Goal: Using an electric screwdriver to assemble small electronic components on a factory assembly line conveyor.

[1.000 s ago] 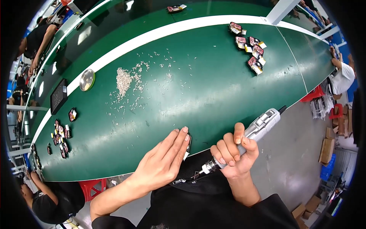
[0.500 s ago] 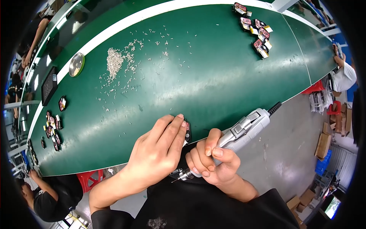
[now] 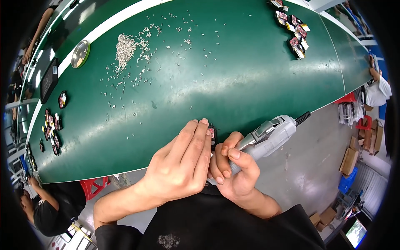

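Close to the near edge of the green table, my left hand point(image 3: 179, 160) has its fingers pressed together over a small black part with a pink-red face point(image 3: 213, 134), most of it hidden beneath them. My right hand point(image 3: 238, 168) is wrapped round a grey electric screwdriver point(image 3: 273, 136), its thumb along the body and a black cord leaving the far end. The screwdriver's tip is out of sight behind my left hand. Both hands are close together, almost touching.
Small silver screw-like pieces point(image 3: 125, 51) lie heaped and scattered on the green table point(image 3: 175, 104). A round green-rimmed dish point(image 3: 80, 54) and a black tray point(image 3: 49, 81) are left of them. Similar black parts lie at left point(image 3: 51, 127) and far right point(image 3: 298, 35). Other people sit nearby.
The screwdriver's metal tip, seen below my left hand before, is now hidden behind it. My hands have drawn closer together. The table has shifted slightly in the view.
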### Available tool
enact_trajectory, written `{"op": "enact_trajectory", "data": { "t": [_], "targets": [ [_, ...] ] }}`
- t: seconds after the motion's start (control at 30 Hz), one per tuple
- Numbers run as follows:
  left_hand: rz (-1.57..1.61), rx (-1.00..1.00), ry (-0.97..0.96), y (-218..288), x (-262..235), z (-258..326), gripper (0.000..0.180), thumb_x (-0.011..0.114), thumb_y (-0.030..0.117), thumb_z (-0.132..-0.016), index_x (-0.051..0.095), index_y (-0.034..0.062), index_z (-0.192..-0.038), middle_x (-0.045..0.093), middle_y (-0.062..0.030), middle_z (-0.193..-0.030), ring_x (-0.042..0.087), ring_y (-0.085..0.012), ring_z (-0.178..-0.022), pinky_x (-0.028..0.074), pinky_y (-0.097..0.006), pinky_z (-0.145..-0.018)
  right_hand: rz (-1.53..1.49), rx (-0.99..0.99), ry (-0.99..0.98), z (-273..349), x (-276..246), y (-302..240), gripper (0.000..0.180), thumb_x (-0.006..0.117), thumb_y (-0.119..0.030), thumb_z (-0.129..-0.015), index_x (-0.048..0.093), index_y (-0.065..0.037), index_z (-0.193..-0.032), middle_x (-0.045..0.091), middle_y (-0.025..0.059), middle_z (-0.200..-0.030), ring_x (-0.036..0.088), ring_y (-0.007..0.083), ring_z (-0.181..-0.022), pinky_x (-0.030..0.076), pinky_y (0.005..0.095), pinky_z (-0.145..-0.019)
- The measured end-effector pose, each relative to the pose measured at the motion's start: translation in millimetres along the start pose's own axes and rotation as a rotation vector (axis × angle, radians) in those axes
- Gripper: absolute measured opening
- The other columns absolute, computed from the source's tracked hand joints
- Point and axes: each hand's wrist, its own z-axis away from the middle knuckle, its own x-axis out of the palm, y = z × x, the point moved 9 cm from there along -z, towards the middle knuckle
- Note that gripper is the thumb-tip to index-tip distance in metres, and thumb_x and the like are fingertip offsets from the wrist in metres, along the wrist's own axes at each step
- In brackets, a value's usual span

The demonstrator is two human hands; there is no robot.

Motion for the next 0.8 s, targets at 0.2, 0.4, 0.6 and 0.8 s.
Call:
{"op": "enact_trajectory", "data": {
  "t": [0.2,0.4,0.6,0.8],
  "targets": [
    [0.053,-0.054,-0.106,-5,2,3,0.037,0.061,0.003,-0.061,0.064,-0.0149,-0.093,0.062,-0.0269,-0.104,0.061,-0.0327,-0.096,0.054,-0.034,-0.08,0.114,-0.064,-0.252,-11,30,-43,0.007,0.045,-0.011,-0.089,0.048,-0.005,-0.09,0.04,0.0031,-0.051,0.04,0.0144,-0.04,0.037,0.03,-0.045],
    [-0.037,0.019,-0.157,4,6,9,0.042,0.059,0.003,-0.061,0.063,-0.016,-0.098,0.06,-0.0283,-0.108,0.059,-0.0342,-0.103,0.052,-0.036,-0.086,0.387,-0.355,-0.416,-25,73,-110,0.011,0.043,-0.014,-0.089,0.046,-0.003,-0.091,0.04,0.0014,-0.05,0.039,0.0111,-0.039,0.038,0.0282,-0.046],
    [0.026,-0.016,-0.138,1,6,9,0.041,0.061,0.0,-0.063,0.062,-0.0155,-0.1,0.059,-0.0268,-0.111,0.059,-0.0349,-0.103,0.053,-0.037,-0.084,0.555,-0.392,-0.407,-41,81,-105,0.014,0.043,-0.02,-0.091,0.047,-0.006,-0.091,0.036,-0.0019,-0.051,0.037,0.0096,-0.041,0.037,0.0279,-0.05],
    [0.118,-0.078,-0.149,-4,4,7,0.04,0.062,-0.002,-0.063,0.061,-0.0145,-0.101,0.058,-0.0243,-0.112,0.059,-0.0346,-0.102,0.054,-0.038,-0.08,0.554,-0.382,-0.396,-52,81,-101,0.013,0.041,-0.018,-0.091,0.047,-0.006,-0.091,0.035,-0.0016,-0.05,0.036,0.0094,-0.04,0.037,0.0278,-0.049]
  ]
}}
